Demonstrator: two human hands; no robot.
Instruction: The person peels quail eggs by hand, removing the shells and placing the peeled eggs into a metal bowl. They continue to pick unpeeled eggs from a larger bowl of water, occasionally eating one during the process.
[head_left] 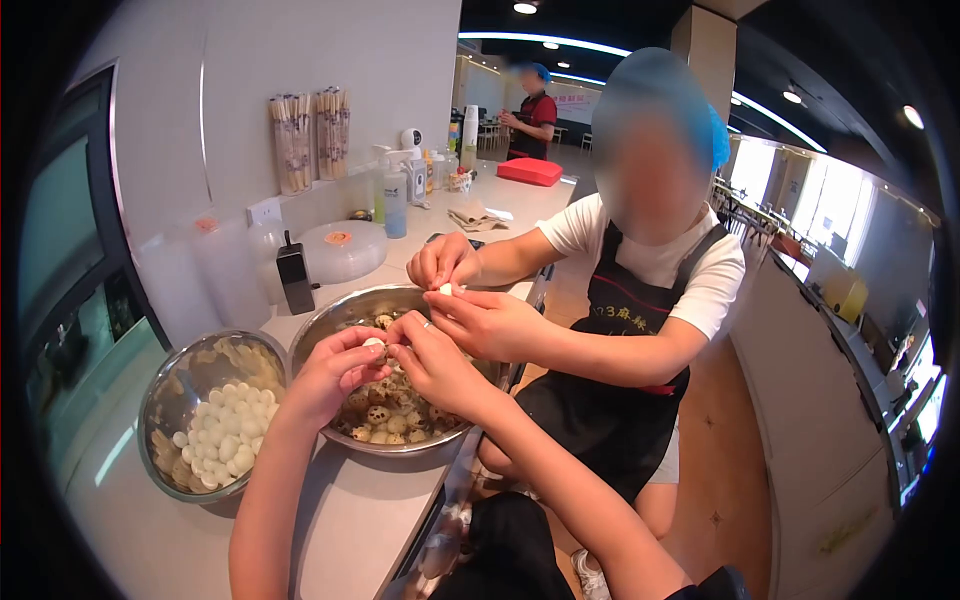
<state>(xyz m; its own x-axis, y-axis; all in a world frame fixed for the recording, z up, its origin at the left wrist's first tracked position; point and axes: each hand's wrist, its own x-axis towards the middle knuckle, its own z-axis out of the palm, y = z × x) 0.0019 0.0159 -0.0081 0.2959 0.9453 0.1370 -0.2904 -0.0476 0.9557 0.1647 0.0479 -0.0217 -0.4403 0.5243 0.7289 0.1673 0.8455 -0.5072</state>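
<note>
My left hand pinches a small, partly peeled quail egg over a large steel bowl. My right hand comes in from the other side, its thumb and fingertips closed at the same egg. Speckled quail eggs lie in the bowl under my hands. To the left, a second steel bowl holds many peeled white eggs. Across from me a person's hands hold another white egg.
The person in a black apron sits close on the right. Along the wall stand a black box, a clear plastic lid and pump bottles. A red case lies farther down the counter. Another person stands beyond it.
</note>
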